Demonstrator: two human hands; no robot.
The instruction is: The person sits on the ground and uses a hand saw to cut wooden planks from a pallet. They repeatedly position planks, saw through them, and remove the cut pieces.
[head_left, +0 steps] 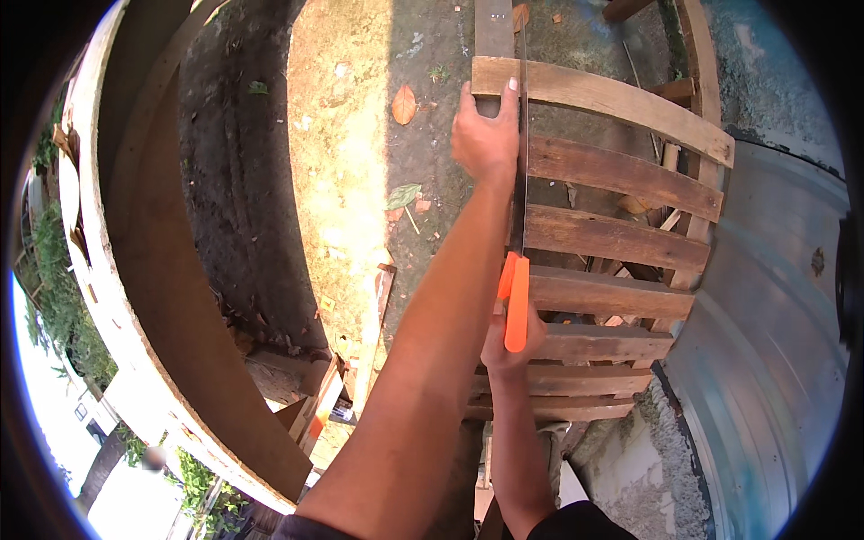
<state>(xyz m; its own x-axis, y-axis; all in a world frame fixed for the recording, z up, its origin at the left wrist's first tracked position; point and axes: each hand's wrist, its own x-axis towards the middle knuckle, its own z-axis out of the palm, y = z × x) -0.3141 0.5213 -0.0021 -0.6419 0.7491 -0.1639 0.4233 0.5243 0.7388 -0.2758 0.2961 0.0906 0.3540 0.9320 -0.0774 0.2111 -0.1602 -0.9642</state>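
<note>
A hand saw with an orange handle [517,310] is held in my right hand [511,342], its fingers closed around the grip. Its thin blade [525,180], seen nearly edge-on, points away from me and crosses the left part of the farthest wooden slat [621,94]. My left hand [486,135] grips the left end of that slat, left of the blade, with thumb and forefinger apart along it. Several more slats [621,229] run in parallel to the right of the saw, forming a pallet-like frame. Whether the teeth touch the wood cannot be made out.
Right of the slats stands a corrugated metal sheet [774,315]. On the left rises a large curved-looking wooden panel [171,270]. Dirt ground [342,135] with dry leaves [404,104] and wood scraps [378,301] lies between. Rough concrete [648,459] sits at lower right.
</note>
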